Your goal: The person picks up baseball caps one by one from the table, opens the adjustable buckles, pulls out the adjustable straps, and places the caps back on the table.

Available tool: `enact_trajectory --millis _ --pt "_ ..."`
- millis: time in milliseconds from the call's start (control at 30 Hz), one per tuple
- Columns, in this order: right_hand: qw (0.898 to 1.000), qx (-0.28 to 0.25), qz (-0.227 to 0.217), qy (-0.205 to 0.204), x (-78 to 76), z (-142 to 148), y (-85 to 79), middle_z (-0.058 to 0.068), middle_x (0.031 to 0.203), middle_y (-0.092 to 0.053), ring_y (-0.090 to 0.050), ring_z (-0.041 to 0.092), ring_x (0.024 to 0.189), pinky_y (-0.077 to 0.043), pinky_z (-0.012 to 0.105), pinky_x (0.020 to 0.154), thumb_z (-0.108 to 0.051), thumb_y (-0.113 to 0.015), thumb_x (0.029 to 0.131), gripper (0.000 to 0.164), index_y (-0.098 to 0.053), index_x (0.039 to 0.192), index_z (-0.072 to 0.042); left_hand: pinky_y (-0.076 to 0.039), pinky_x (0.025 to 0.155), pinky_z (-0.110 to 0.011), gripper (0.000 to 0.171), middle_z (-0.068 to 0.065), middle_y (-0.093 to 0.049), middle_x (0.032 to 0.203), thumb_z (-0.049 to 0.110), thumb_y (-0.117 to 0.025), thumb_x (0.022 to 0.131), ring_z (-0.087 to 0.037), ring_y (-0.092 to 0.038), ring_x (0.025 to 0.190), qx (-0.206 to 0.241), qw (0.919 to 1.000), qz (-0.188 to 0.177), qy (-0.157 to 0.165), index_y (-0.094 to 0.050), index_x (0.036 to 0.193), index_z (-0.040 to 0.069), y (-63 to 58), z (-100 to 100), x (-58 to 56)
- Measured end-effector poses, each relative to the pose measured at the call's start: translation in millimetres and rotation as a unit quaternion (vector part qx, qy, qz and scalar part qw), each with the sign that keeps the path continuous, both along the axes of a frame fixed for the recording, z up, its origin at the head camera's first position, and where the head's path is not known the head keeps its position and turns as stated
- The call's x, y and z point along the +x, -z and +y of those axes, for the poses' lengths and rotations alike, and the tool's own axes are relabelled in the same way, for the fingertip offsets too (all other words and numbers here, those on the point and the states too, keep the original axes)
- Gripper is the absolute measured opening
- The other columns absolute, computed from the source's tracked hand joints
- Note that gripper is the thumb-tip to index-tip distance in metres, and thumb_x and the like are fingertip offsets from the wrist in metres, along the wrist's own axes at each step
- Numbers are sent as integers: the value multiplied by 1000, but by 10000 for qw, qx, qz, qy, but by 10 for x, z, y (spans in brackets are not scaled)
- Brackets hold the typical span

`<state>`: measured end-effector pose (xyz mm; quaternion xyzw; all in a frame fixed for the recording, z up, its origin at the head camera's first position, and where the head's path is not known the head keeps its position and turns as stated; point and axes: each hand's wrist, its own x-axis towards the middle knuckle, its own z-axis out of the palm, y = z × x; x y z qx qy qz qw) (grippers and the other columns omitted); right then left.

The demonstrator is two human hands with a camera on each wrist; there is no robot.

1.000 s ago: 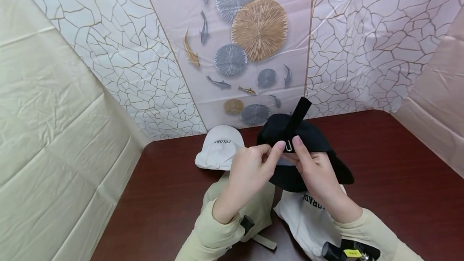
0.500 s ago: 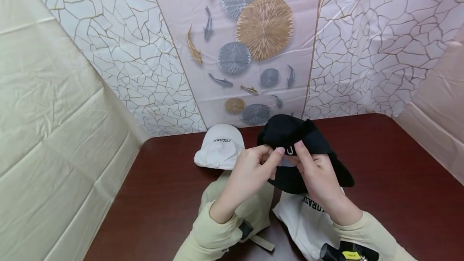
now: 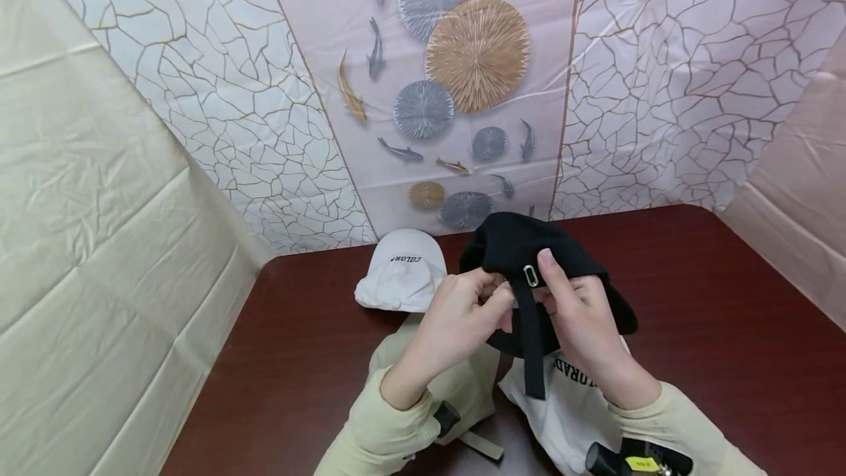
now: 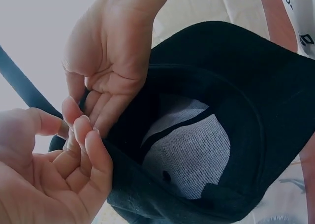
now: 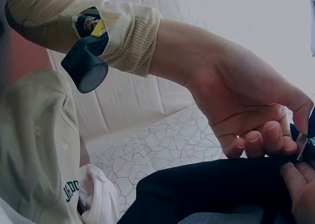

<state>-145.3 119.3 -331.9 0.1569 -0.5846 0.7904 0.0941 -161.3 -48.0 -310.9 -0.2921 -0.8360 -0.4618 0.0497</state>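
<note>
A black baseball cap [image 3: 522, 241] is held up between my two hands, its crown upward in the head view. My left hand [image 3: 459, 314] has fingers curled at the cap's back edge, beside the metal buckle [image 3: 531, 275]. On the other side of that buckle, my right hand [image 3: 578, 318] grips the cap with the thumb on the outside and fingers inside the opening. The loose end of the black strap [image 3: 534, 358] hangs straight down from the buckle. In the left wrist view, the cap's pale mesh lining [image 4: 192, 155] shows, and both hands' fingertips meet at its rim.
A white cap [image 3: 403, 270] with dark lettering stands at the back of the dark red table [image 3: 297, 366]. Below my hands lie a beige cap [image 3: 472, 377] and another white cap [image 3: 568, 410], both partly hidden by my arms. Patterned cloth [image 3: 264, 94] hangs behind.
The strap end stood up above the cap a second ago, then folded over the crown; now it hangs down past the buckle. My left thumb has moved down from the buckle's edge.
</note>
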Motion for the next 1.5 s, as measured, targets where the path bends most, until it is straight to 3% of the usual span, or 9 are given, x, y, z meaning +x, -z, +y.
enact_trajectory --millis 167,400,533,767,900,1067,1267,1367,1500 --pt "9983 -249 209 -477 8 12 1 17 77 -70 -70 25 71 -57 35 68 -26 -40 110 54 -69 85 11 -33 46 -21 24 11 -62 61 13 -51 95 -6 -51 48 116 9999 78 -22 -64 76 17 15 6 37" --pt "9957 -898 148 -162 30 12 -66 6 95 -69 -71 13 92 -56 27 84 -23 -46 108 41 -78 91 -3 -26 45 -17 22 8 -38 56 0 -53 95 1 -30 46 314 9913 1255 240 -55 76 10 83 -8 36" --pt "9958 -816 181 -364 25 0 -77 5 107 -71 -70 14 103 -54 29 91 -23 -45 109 40 -79 96 -6 -25 45 -16 22 7 -37 55 -1 -53 96 2 -30 45 318 9876 1517 245 -52 76 10 77 -56 25" --pt "9980 -255 212 -531 9 5 -60 4 118 -67 -67 15 110 -51 31 97 -17 -46 108 28 -71 116 -6 -26 49 -17 24 8 -36 56 1 -53 96 0 -30 48 -17 9834 1813 -38 -50 75 12 48 -116 26" --pt "9976 659 -29 -231 29 44 -70 2 118 -68 -69 18 106 -50 27 96 -14 -57 104 22 -66 123 -9 -25 49 -17 24 8 -36 57 1 -54 94 -1 -29 49 -178 9803 1958 -167 -49 74 13 28 -151 37" --pt "9876 1532 -316 123 31 64 -102 3 110 -72 -72 20 98 -51 25 93 -23 -66 100 26 -68 120 -7 -25 49 -17 23 8 -36 57 2 -55 93 -1 -29 49 -281 9754 2177 -182 -48 73 13 12 -177 33" --pt "9935 1109 -168 211 17 45 -86 4 104 -69 -69 18 97 -54 28 89 -20 -63 101 18 -69 109 -5 -33 54 -16 11 8 -47 64 7 -62 94 -1 -41 56 -373 9709 2362 92 -55 86 12 57 -188 3" --pt "9985 553 -30 43 17 32 -73 3 98 -63 -64 16 95 -54 29 88 -14 -60 102 10 -66 102 -6 -33 55 -15 12 8 -50 68 14 -69 92 -2 -43 59 -597 9611 2696 2 -57 92 13 78 -202 0" --pt "9995 142 -128 -260 38 24 -70 0 81 -55 -57 14 85 -51 26 87 -11 -58 103 17 -62 86 -10 -30 50 -16 20 7 -46 67 21 -73 90 -3 -40 56 -905 9329 3460 -427 -56 94 12 110 -228 -20"
